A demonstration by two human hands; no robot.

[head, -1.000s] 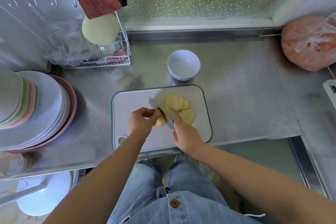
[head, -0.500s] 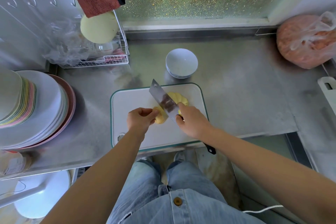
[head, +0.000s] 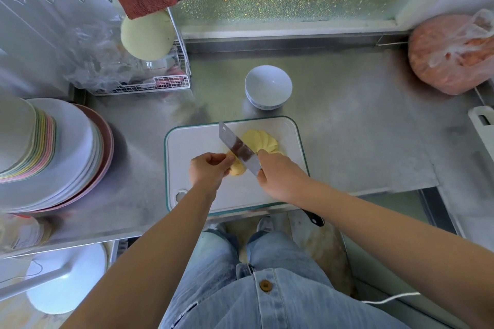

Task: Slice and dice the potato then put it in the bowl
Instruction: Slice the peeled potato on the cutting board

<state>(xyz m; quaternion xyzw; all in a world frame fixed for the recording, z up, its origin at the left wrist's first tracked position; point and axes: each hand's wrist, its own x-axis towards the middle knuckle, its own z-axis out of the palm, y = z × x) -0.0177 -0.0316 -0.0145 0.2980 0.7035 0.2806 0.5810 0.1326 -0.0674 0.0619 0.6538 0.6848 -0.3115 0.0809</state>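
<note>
Now your left hand (head: pixel 207 171) pinches the uncut end of the potato (head: pixel 236 169) with curled fingers, near the middle of the board (head: pixel 197 141); your right hand (head: pixel 278 179) is wrapped round the knife (head: pixel 239 148) where the handle meets the blade; the black end of the handle sticks out under your right arm, past the near edge of the board.

The blade points away from you and to the left, tilted so its flat side shows; it sits right by the potato, between that piece and the slices (head: pixel 260 140); I cannot tell if the edge touches the potato.

The slices lie flat on the far right part of the board, fanned out, one over the next; the bowl (head: pixel 268 85) stands upright on the desk (head: pixel 347 128), just past the far edge of the board.

Plates (head: pixel 66 147) are stacked on the left of the desk; a pink bag (head: pixel 449 53) sits in the far right corner.
</note>
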